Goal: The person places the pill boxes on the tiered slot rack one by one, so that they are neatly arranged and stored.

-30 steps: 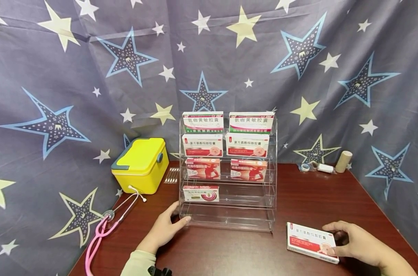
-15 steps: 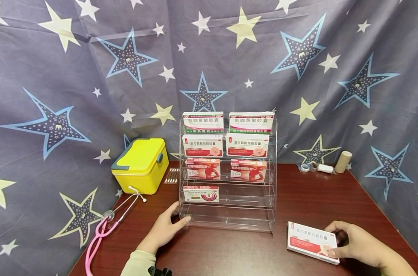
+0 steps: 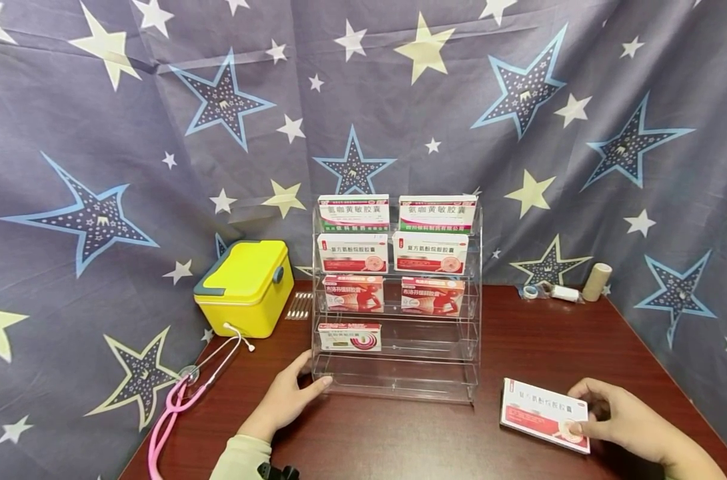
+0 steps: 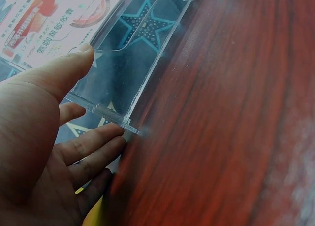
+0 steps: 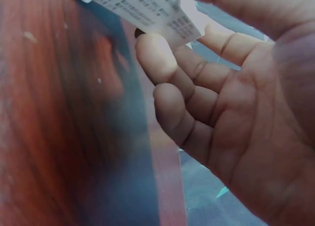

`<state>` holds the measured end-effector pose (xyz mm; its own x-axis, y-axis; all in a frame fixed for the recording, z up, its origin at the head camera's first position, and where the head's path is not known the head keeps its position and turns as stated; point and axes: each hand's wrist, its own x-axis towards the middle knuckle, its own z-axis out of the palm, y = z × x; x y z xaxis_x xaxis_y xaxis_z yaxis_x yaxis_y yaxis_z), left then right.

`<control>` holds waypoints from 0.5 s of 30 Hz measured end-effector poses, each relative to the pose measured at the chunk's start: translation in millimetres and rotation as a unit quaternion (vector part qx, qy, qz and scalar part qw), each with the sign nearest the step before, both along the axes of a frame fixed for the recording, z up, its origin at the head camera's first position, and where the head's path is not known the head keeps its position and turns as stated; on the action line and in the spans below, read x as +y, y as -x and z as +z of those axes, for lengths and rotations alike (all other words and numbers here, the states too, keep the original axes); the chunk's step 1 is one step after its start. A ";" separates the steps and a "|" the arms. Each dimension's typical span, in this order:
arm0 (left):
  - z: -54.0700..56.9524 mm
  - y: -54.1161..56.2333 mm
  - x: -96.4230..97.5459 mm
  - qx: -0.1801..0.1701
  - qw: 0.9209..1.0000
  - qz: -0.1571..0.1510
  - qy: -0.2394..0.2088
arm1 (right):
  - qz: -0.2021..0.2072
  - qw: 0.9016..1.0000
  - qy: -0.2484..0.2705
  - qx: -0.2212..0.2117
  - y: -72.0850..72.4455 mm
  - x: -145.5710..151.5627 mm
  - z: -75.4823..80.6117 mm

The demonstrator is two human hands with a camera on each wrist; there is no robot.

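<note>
My left hand (image 3: pixel 290 393) rests against the lower left corner of a clear acrylic display rack (image 3: pixel 393 385). Its thumb is at the front and its other fingers lie along the side, fairly straight, as the left wrist view also shows. At the front right, my right hand (image 3: pixel 624 420) pinches the right end of a white and red medicine box (image 3: pixel 540 410), tilted with its printed front up. In the right wrist view, that box (image 5: pixel 142 12) sits between thumb and fingers, partly cut off. More medicine boxes (image 3: pixel 353 295) fill the upper tiers in pairs; one small box (image 3: pixel 349 337) stands at left on the fourth tier.
A yellow case (image 3: pixel 243 287) stands left of the rack, with cotton swabs (image 3: pixel 299 305) beside it. The pink stethoscope (image 3: pixel 174 403) lies along the left table edge. Tape (image 3: pixel 530 291) and bandage rolls (image 3: pixel 597 281) sit at the back right. Star-patterned cloth (image 3: pixel 399 100) encloses the table.
The right hand has raised the medicine box slightly and tipped its far edge up, shifting it a little. The left hand and the rack have stayed in place.
</note>
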<state>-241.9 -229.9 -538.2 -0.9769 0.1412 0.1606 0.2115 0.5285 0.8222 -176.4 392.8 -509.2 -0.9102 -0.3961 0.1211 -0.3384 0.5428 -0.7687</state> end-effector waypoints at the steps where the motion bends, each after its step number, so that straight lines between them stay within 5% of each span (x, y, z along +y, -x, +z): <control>1: 0.0 0.0 0.0 0.000 1.000 0.000 0.000 | -0.006 1.000 -0.006 0.010 0.3 -0.1 -0.2; 5: 0.1 0.0 0.1 0.001 1.000 -0.001 -0.002 | -0.035 0.998 -0.033 0.046 1.5 -1.0 0.3; 15: 0.1 -0.2 0.1 -0.001 1.000 0.000 0.000 | -0.109 0.993 -0.019 0.048 -2.7 -4.4 10.9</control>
<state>-241.7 -229.7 -538.1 -0.9771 0.1414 0.1588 0.2102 0.5286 0.8224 -173.8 388.3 -498.3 -0.9595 -0.1978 0.2008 -0.2815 0.6383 -0.7165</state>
